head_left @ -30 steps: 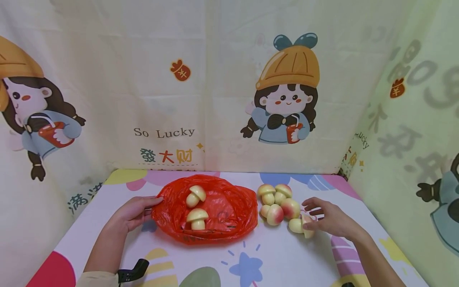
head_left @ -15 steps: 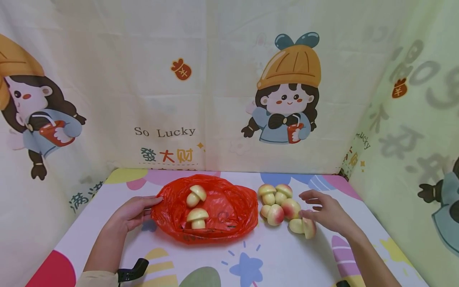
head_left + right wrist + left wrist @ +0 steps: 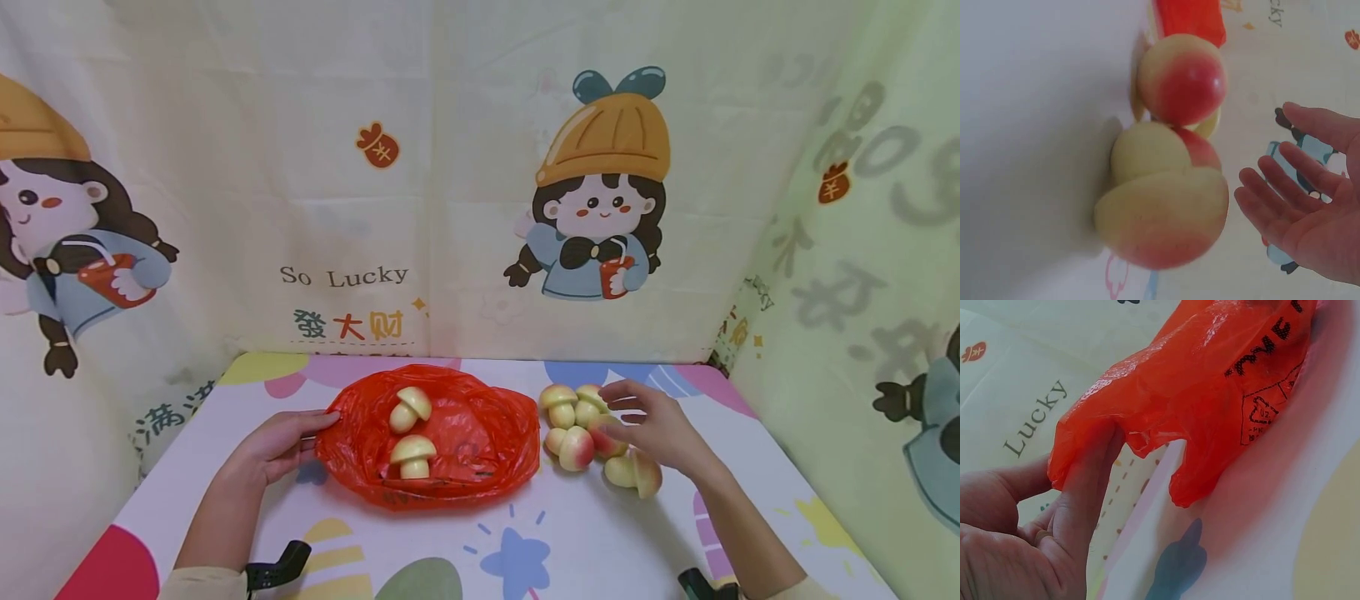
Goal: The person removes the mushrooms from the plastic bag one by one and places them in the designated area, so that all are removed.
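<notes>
A red plastic bag (image 3: 517,467) lies on the table with its mouth spread wide. Two pale toy mushrooms, an upper one (image 3: 410,408) and a lower one (image 3: 413,457), sit inside it. My left hand (image 3: 281,446) pinches the bag's left rim; in the left wrist view its fingers (image 3: 1094,481) reach under the red film. Right of the bag, several pink-tinged toy mushrooms (image 3: 576,449) lie close together. Over their right side hovers my right hand (image 3: 656,427), fingers spread and holding nothing. It partly hides the rear ones. The nearest mushroom (image 3: 1163,219) looms large in the right wrist view.
The table (image 3: 585,542) carries a colourful printed cover. Printed cloth (image 3: 465,208) hangs behind it and at both sides. A black wrist-camera mount (image 3: 277,567) sticks out from the left wrist, and another mount (image 3: 705,583) shows by the right forearm.
My right hand has left the front-right mushroom and moved left and slightly up over the rear ones. The left hand and the bag have stayed in place.
</notes>
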The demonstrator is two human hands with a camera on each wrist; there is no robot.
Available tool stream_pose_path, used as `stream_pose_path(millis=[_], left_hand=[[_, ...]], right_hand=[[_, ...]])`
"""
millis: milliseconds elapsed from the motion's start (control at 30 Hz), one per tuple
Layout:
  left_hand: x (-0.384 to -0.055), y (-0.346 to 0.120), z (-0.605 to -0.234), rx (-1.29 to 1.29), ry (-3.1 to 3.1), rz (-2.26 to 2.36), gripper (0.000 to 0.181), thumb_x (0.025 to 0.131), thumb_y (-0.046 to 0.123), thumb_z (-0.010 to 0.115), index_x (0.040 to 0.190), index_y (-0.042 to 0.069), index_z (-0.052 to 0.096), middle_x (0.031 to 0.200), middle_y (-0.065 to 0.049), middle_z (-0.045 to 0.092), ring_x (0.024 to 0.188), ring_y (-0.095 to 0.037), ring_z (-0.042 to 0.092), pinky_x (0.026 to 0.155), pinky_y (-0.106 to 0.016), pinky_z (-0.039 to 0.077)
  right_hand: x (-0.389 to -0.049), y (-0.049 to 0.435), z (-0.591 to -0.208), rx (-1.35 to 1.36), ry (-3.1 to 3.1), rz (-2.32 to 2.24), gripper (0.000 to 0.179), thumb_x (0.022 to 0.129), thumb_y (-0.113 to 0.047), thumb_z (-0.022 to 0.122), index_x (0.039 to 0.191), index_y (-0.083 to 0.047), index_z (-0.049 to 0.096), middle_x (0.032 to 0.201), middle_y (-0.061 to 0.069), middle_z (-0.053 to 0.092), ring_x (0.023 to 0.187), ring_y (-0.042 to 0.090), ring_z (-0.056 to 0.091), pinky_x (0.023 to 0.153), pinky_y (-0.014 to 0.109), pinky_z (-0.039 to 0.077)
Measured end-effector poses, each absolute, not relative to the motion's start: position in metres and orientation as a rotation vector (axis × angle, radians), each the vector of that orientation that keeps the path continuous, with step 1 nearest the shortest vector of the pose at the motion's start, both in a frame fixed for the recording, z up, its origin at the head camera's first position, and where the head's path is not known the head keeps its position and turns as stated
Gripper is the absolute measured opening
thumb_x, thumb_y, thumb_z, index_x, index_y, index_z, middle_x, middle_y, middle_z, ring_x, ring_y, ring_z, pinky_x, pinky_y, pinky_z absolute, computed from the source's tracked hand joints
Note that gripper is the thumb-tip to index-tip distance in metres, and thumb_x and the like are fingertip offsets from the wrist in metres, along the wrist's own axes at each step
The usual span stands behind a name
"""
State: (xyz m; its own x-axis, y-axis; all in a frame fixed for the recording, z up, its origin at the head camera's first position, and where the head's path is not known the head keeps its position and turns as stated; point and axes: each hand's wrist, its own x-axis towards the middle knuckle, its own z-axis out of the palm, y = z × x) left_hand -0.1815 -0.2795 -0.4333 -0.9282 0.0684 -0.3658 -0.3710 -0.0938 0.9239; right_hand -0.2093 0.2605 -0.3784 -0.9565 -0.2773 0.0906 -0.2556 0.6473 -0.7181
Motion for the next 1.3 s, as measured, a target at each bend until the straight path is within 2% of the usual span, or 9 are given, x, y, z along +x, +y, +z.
stream_pose_path(millis=[233, 400, 633, 867, 1133, 1300], left_hand=[[-0.181, -0.280, -0.433, -0.320, 1.889, 2.094, 0.055, 0.103, 0.025, 0.068, 0.148, -0.003, 0.054, 0.103, -0.001, 0.079, 0.091, -0.020, 0.079, 0.085, -0.033, 0.065], [-0.180, -0.280, -0.435, -0.331, 1.891, 2.090, 0.055, 0.102, 0.026, 0.069, 0.146, -0.003, 0.055, 0.102, -0.001, 0.079, 0.091, -0.021, 0.079, 0.085, -0.034, 0.065], [-0.181, -0.281, -0.437, -0.334, 1.880, 2.095, 0.055, 0.102, 0.026, 0.070, 0.146, -0.002, 0.056, 0.103, -0.001, 0.079, 0.092, -0.021, 0.079, 0.085, -0.034, 0.065], [-0.182, -0.280, -0.435, -0.325, 1.878, 2.095, 0.054, 0.102, 0.025, 0.069, 0.146, -0.002, 0.056, 0.103, -0.001, 0.079, 0.091, -0.020, 0.079, 0.085, -0.033, 0.064], [-0.182, -0.279, -0.435, -0.333, 1.880, 2.091, 0.055, 0.102, 0.025, 0.069, 0.148, -0.002, 0.055, 0.103, -0.001, 0.079, 0.091, -0.020, 0.079, 0.085, -0.034, 0.065], [-0.183, -0.279, -0.435, -0.330, 1.872, 2.095, 0.054, 0.102, 0.024, 0.068, 0.148, -0.002, 0.055, 0.103, -0.001, 0.079, 0.091, -0.020, 0.079, 0.085, -0.034, 0.065]], right_hand=[[-0.211, 0.237, -0.375, -0.430, 2.761, -1.307, 0.043, 0.092, -0.021, 0.080, 0.132, -0.010, 0.064, 0.134, 0.016, 0.065, 0.127, 0.041, 0.062, 0.100, 0.047, 0.060], [-0.212, 0.218, -0.370, -0.396, 2.715, -1.350, 0.049, 0.091, -0.025, 0.081, 0.135, -0.011, 0.063, 0.135, 0.015, 0.065, 0.128, 0.039, 0.062, 0.100, 0.046, 0.061], [-0.219, 0.188, -0.361, -0.504, 2.665, -1.406, 0.044, 0.090, -0.012, 0.081, 0.131, -0.018, 0.066, 0.132, 0.010, 0.067, 0.126, 0.037, 0.064, 0.098, 0.043, 0.061], [-0.225, 0.161, -0.358, -0.549, 2.569, -1.499, 0.044, 0.088, -0.014, 0.083, 0.129, -0.023, 0.068, 0.127, 0.001, 0.070, 0.121, 0.027, 0.068, 0.094, 0.039, 0.063], [-0.230, 0.132, -0.355, -0.642, 2.388, -1.578, 0.042, 0.088, -0.013, 0.083, 0.127, -0.019, 0.070, 0.130, 0.008, 0.070, 0.121, 0.027, 0.068, 0.092, 0.040, 0.064], [-0.231, 0.117, -0.354, -0.727, 2.336, -1.543, 0.042, 0.088, -0.013, 0.082, 0.128, -0.018, 0.070, 0.129, 0.005, 0.070, 0.120, 0.025, 0.068, 0.091, 0.040, 0.064]])
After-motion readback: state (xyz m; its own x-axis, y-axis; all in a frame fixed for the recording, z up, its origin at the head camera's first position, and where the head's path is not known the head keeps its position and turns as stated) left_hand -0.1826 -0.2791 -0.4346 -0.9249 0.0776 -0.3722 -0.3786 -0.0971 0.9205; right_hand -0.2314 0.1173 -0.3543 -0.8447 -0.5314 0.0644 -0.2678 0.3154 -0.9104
